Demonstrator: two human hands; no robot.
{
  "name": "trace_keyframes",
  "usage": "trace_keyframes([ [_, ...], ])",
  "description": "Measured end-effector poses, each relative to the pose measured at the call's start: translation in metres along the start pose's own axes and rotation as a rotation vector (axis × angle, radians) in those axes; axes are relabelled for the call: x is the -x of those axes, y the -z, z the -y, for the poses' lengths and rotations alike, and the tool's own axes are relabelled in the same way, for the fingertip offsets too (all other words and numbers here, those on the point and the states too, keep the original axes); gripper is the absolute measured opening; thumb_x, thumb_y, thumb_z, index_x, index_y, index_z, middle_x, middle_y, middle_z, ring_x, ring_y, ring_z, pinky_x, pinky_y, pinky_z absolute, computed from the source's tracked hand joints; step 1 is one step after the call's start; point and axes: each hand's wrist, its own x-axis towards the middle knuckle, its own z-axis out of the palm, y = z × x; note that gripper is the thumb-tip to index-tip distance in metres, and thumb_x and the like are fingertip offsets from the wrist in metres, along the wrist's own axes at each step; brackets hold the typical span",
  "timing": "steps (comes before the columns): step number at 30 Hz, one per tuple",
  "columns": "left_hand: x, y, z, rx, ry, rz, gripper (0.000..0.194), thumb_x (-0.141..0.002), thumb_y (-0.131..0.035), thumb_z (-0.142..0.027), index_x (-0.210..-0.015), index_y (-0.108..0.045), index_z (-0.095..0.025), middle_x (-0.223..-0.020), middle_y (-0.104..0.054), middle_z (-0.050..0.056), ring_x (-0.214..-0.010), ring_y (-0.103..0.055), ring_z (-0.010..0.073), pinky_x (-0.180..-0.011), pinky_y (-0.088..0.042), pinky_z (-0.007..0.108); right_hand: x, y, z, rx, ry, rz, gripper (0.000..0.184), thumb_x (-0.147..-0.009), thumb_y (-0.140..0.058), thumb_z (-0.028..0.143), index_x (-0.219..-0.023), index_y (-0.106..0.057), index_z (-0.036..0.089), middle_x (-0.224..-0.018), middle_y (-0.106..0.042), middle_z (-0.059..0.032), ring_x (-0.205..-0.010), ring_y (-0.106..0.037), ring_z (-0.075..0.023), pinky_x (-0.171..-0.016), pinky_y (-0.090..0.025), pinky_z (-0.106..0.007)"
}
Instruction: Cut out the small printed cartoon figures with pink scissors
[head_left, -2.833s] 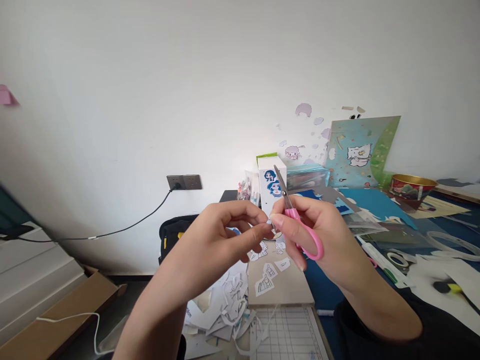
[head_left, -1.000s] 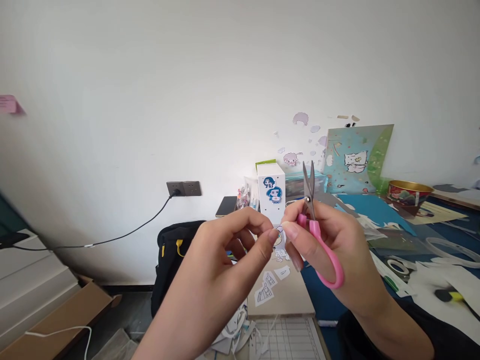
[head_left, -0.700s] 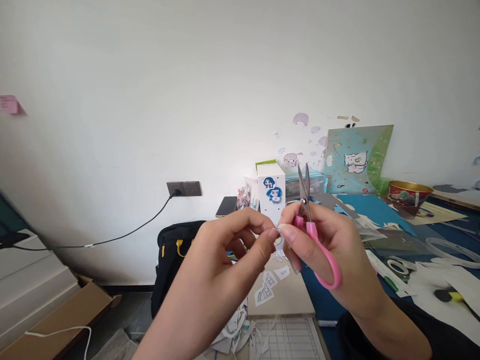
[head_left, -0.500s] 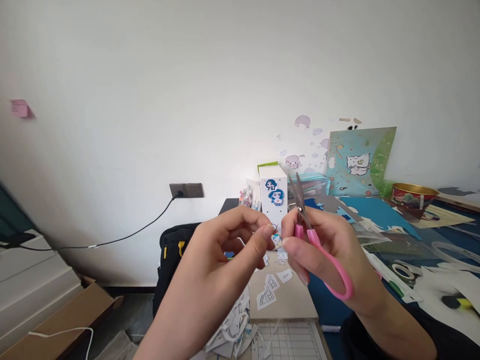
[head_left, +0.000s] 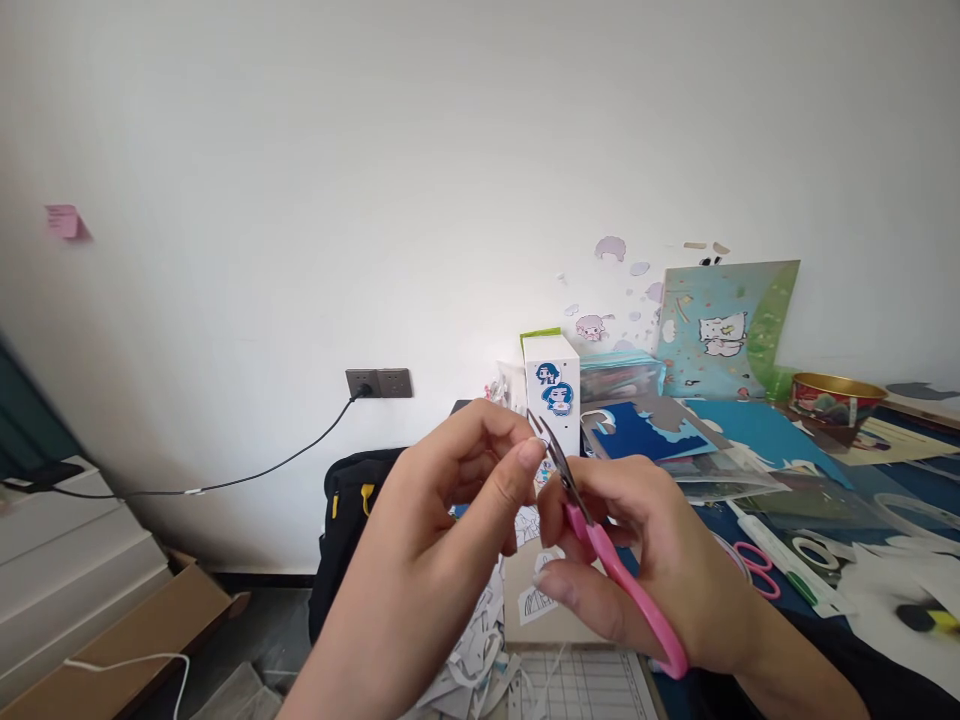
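Note:
My right hand [head_left: 637,560] grips a pair of pink-handled scissors [head_left: 615,565], the metal blades pointing up and to the left. Those blades lie right beside the fingertips of my left hand [head_left: 450,520], slightly parted near the tips. Thumb and forefinger of the left hand are pinched together; a small pale bit, perhaps paper, shows at their tips, mostly hidden. Below the hands, a paper cut-out with line drawing [head_left: 536,605] rests on a beige board [head_left: 517,638].
White paper scraps [head_left: 472,660] are heaped left of the board. A white box with stickers [head_left: 551,350] stands behind the hands. To the right lie blue sheets [head_left: 757,425], a second pink scissors [head_left: 761,570], a tape roll [head_left: 816,552] and a red-gold bowl [head_left: 836,400]. A black backpack [head_left: 319,580] stands left.
The scissors have swung down and left, so their blades now meet my left fingertips. My right thumb has dropped away from the pivot. The left hand is nearly unmoved; the view has shifted slightly.

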Motion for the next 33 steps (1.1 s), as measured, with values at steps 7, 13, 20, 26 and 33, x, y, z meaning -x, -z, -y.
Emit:
trace_keyframes([
  [7, 0.0009, -0.0015, -0.0049, 0.007, -0.030, 0.021, 0.018, -0.090, -0.048, -0.020, -0.073, -0.052, -0.021, -0.062, -0.050, -0.008, -0.053, -0.045, 0.0036, -0.050, -0.036, 0.012, 0.0013, -0.0032, 0.0010, 0.001, 0.080, -0.009, 0.014, -0.071, -0.067, 0.018, -0.073, -0.053, 0.020, -0.059, -0.044, 0.0074, -0.051, -0.036, -0.0077, -0.045, -0.031, -0.020],
  [13, 0.0005, -0.0022, -0.0062, 0.043, -0.027, 0.039, 0.019, -0.090, -0.048, -0.019, -0.072, -0.052, -0.020, -0.061, -0.050, -0.009, -0.055, -0.046, 0.0028, -0.052, -0.037, 0.012, -0.0011, -0.0036, 0.0004, -0.054, 0.133, -0.026, 0.015, -0.070, -0.067, 0.015, -0.073, -0.055, 0.021, -0.061, -0.045, 0.0082, -0.052, -0.039, -0.0063, -0.047, -0.032, -0.017],
  [20, -0.0005, -0.0038, -0.0074, 0.087, -0.022, 0.033, 0.020, -0.090, -0.048, -0.018, -0.070, -0.051, -0.019, -0.061, -0.050, -0.008, -0.056, -0.048, 0.0027, -0.053, -0.037, 0.012, 0.0004, -0.0066, -0.0009, -0.066, 0.134, -0.037, 0.015, -0.070, -0.068, 0.016, -0.073, -0.055, 0.021, -0.060, -0.047, 0.0079, -0.052, -0.040, -0.0068, -0.047, -0.033, -0.017],
  [26, 0.0005, -0.0032, -0.0059, 0.104, -0.009, 0.028, 0.020, -0.090, -0.048, -0.017, -0.070, -0.050, -0.019, -0.061, -0.051, -0.008, -0.057, -0.049, 0.0033, -0.053, -0.038, 0.012, -0.0008, -0.0077, 0.0008, -0.060, 0.143, -0.048, 0.014, -0.069, -0.065, 0.012, -0.072, -0.055, 0.021, -0.059, -0.046, 0.0084, -0.050, -0.039, -0.0060, -0.046, -0.032, -0.017],
  [33, 0.0035, -0.0028, -0.0073, 0.111, -0.004, 0.029, 0.020, -0.089, -0.048, -0.016, -0.070, -0.050, -0.020, -0.062, -0.050, -0.008, -0.057, -0.048, 0.0035, -0.051, -0.037, 0.013, -0.0010, -0.0084, -0.0002, -0.009, 0.129, -0.066, 0.016, -0.068, -0.062, 0.008, -0.068, -0.052, 0.021, -0.056, -0.040, 0.0094, -0.050, -0.034, -0.0065, -0.047, -0.028, -0.019],
])
